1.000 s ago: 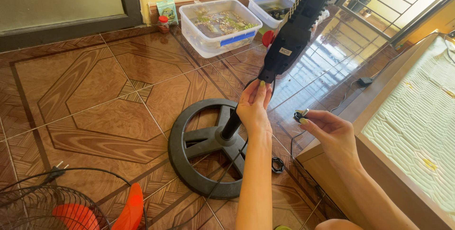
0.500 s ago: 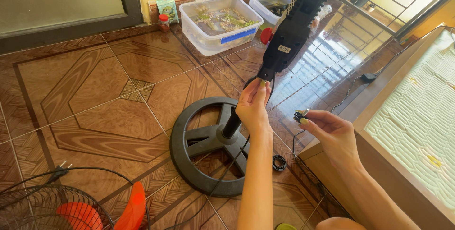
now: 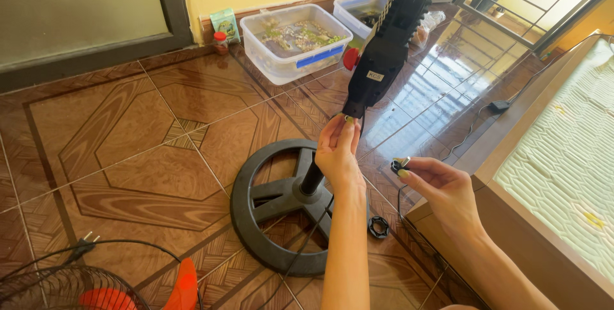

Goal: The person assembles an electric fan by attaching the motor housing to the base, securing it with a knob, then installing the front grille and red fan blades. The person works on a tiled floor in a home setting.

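Head view shows the left hand (image 3: 338,150) pinching the stiff, top-heavy fan body (image 3: 384,48) at its lower end, while right hand (image 3: 441,188) fingers grip a small light knob (image 3: 400,165).

Home bedroom (mattress (image 3: 563,176), tiled floor (image 3: 128,131))

A small green carton (image 3: 226,23) was stood upright on the floor against the yellow wall, just left of a clear plastic tub (image 3: 295,41). Just beside the carton, a small jar with a red lid (image 3: 220,43) was set. A blue strip label (image 3: 313,57) was seen on the tub's front wall. A small white rectangular label (image 3: 375,75) was fixed to the black fan body (image 3: 384,54).
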